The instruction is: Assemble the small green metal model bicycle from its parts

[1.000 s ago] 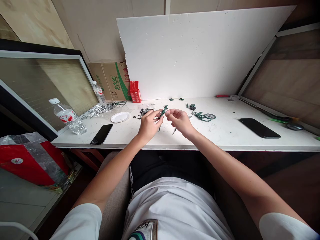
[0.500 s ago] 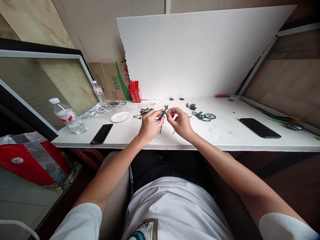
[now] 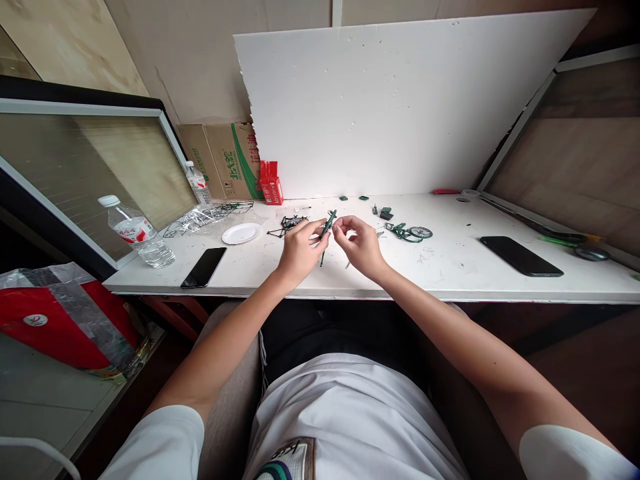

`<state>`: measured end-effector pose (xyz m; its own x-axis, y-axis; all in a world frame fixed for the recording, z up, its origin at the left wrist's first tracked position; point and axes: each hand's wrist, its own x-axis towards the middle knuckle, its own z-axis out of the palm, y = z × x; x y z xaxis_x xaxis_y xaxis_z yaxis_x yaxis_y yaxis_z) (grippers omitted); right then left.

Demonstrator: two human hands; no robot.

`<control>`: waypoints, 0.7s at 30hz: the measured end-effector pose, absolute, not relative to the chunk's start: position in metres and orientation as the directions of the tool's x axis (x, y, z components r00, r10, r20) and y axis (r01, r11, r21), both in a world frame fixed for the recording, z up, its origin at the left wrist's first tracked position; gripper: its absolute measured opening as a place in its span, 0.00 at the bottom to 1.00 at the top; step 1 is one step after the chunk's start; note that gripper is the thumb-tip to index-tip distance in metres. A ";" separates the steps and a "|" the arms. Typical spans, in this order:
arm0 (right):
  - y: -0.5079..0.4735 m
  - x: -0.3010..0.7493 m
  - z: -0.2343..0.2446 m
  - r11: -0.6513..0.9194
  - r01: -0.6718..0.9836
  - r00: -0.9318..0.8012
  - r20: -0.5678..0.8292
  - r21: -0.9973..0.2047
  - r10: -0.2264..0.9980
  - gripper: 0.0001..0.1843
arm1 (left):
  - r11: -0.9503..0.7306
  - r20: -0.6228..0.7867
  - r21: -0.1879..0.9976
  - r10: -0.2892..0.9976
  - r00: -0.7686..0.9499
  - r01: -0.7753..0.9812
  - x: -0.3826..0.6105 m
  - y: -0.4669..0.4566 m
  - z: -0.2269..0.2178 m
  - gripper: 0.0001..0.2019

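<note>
Between the fingers of my left hand [image 3: 302,248] is a slim dark green plastic model part [image 3: 329,222], held tilted above the table. My right hand [image 3: 359,245] is close beside it, thumb and forefinger pinched together near the part's right side; anything in that pinch is too small to make out. To the right of my hands lies a green model piece with a spoked wheel [image 3: 420,232]. Small green parts [image 3: 385,213] sit behind it. A black parts frame [image 3: 291,225] lies just beyond my left hand.
On the white table [image 3: 450,267], a phone [image 3: 204,267], a paper plate [image 3: 241,233] and a water bottle [image 3: 137,232] stand to the left. More sprues [image 3: 210,215] lie behind them. A larger black phone [image 3: 521,256] is at right. A white foam board [image 3: 400,107] leans at the back.
</note>
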<state>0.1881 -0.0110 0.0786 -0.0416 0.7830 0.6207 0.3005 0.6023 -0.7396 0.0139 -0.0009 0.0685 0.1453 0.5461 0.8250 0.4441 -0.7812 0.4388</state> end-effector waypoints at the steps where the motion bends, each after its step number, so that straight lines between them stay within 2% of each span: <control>1: -0.011 0.188 0.079 0.594 0.285 -0.040 0.610 -0.752 0.791 0.19 | -0.783 0.826 0.438 0.544 0.145 0.443 0.014 -0.001 0.069 0.15; 8: -0.010 0.188 0.082 0.514 0.149 -0.053 0.512 -0.845 0.857 0.23 | -0.794 0.840 0.413 0.521 0.151 0.447 0.014 -0.001 0.070 0.14; 13: -0.010 0.187 0.083 0.331 -0.038 -0.083 0.333 -0.943 0.939 0.24 | -0.795 0.846 0.387 0.507 0.163 0.467 0.013 0.000 0.069 0.14; 17: -0.010 0.190 0.086 0.197 -0.146 -0.164 0.220 -0.969 0.962 0.21 | -0.800 0.861 0.337 0.476 0.182 0.497 0.011 0.003 0.068 0.15; 21: -0.011 0.196 0.095 -0.040 -0.266 -0.267 0.033 -0.963 0.963 0.15 | -0.806 0.881 0.246 0.417 0.222 0.539 0.009 0.005 0.067 0.16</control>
